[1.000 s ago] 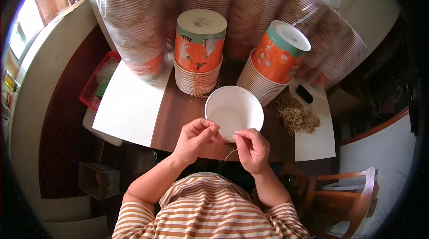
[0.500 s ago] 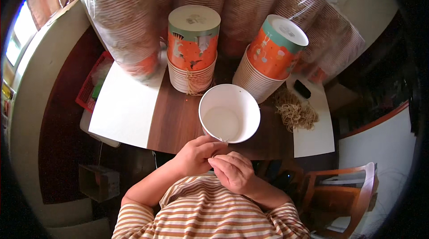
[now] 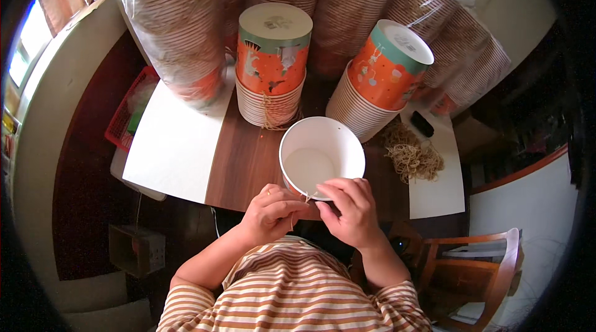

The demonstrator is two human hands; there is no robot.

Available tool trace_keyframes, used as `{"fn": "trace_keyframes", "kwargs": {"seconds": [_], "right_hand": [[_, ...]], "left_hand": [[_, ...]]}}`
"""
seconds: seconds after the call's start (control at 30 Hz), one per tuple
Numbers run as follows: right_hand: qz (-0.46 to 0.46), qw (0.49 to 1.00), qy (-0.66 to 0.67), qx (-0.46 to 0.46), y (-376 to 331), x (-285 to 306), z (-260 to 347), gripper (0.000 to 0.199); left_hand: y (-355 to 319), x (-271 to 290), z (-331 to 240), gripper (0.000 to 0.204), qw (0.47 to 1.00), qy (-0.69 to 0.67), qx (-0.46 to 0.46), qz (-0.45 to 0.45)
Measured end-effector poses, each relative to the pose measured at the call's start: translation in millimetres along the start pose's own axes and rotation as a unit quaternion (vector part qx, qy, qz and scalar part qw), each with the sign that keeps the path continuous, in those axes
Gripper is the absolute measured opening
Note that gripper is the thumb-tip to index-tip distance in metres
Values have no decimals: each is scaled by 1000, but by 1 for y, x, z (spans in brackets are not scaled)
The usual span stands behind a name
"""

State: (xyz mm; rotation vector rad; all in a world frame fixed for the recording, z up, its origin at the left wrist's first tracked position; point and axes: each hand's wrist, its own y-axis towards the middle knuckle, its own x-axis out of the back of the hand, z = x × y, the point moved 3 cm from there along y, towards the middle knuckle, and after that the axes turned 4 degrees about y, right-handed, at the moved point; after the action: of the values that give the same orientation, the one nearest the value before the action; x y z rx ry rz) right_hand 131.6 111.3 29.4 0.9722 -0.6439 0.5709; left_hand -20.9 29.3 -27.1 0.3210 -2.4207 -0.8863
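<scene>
A paper bucket [image 3: 341, 152], white inside with an orange outer wall just showing, stands upright at the table's near edge. A thin tan cord [image 3: 308, 197] comes through its near rim, with a short end sticking up there. My left hand [image 3: 271, 213] is closed at that rim, pinching the cord, part of which hangs below the fingers. To the right of the cord, my right hand [image 3: 352, 211] has thumb and fingers apart, the fingertips close to the rim. I see nothing held in it.
Two stacks of upturned orange-and-green buckets, a left stack [image 3: 273, 71] and a right stack [image 3: 382, 80], stand behind. Tall plastic-wrapped bucket stacks [image 3: 174, 28] line the back. A tangled pile of cords [image 3: 413, 155] and a small black object [image 3: 422, 123] lie right. A wooden chair [image 3: 465, 276] stands lower right.
My right hand has come away from my left hand, moving up and right to the bucket's rim with its fingers spread. The left hand stays at the rim. A cord end now shows there.
</scene>
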Motion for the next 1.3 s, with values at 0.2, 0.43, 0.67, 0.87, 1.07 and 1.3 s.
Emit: {"fn": "trace_keyframes", "kwargs": {"seconds": [0.2, 0.43, 0.67, 0.87, 1.07, 1.3], "right_hand": [[37, 996, -37, 76, -3, -16, -3, 22], [2, 997, -38, 62, -21, -20, 12, 22], [-7, 1000, -10, 14, -31, -28, 13, 20], [-20, 999, -47, -10, -36, -32, 11, 19], [-29, 999, -37, -28, -48, -52, 5, 18], [-56, 996, -58, -36, -47, -59, 2, 20]], "left_hand": [[-6, 1, 4, 29, 999, -21, 25, -7], [-32, -14, 9, 39, 800, -492, 344, 2], [-40, -27, 9, 50, 738, -556, 382, -3], [-37, -18, 2, 41, 948, -159, 272, -51], [-28, -12, -4, 30, 978, 164, -3, -132], [-44, -25, 8, 24, 891, -237, 354, -158]]}}
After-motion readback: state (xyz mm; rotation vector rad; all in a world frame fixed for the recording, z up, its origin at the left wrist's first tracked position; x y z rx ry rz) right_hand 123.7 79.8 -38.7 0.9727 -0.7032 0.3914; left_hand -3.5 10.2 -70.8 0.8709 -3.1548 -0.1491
